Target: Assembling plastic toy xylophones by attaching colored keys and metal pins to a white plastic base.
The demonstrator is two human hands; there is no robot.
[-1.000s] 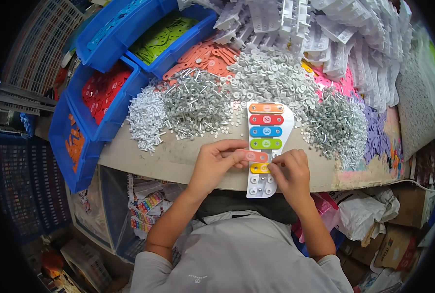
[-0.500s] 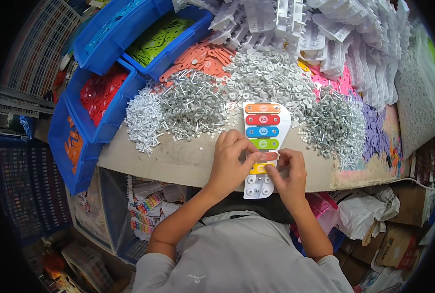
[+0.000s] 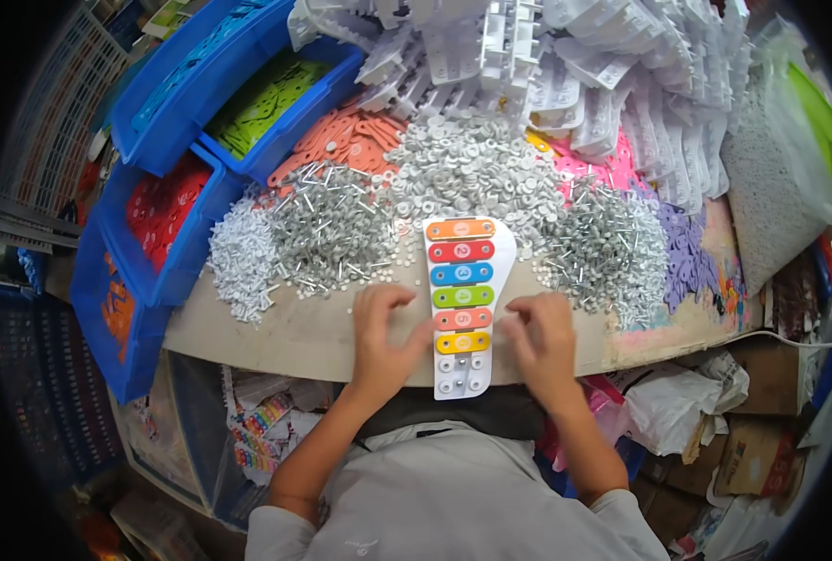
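A toy xylophone with a white base lies upright before me, its near end jutting past the table's front edge. Orange, red, blue, green, coral and yellow bars run down it. At the narrow end, white washers and small metal pins show with no bar over them. My left hand hovers just left of the base, fingers curled but apart, thumb toward the yellow bar. On the other side is my right hand, its thumb and fingers parted. Neither hand holds anything.
Beyond the xylophone lie piles of white washers, metal pins, small white pieces and purple bars. Blue bins with coloured bars stand at the left. White plastic bases are heaped at the back.
Both hands have come off the coral and yellow bars and spread apart to either side. The view has shifted, so the whole table sits slightly further left.
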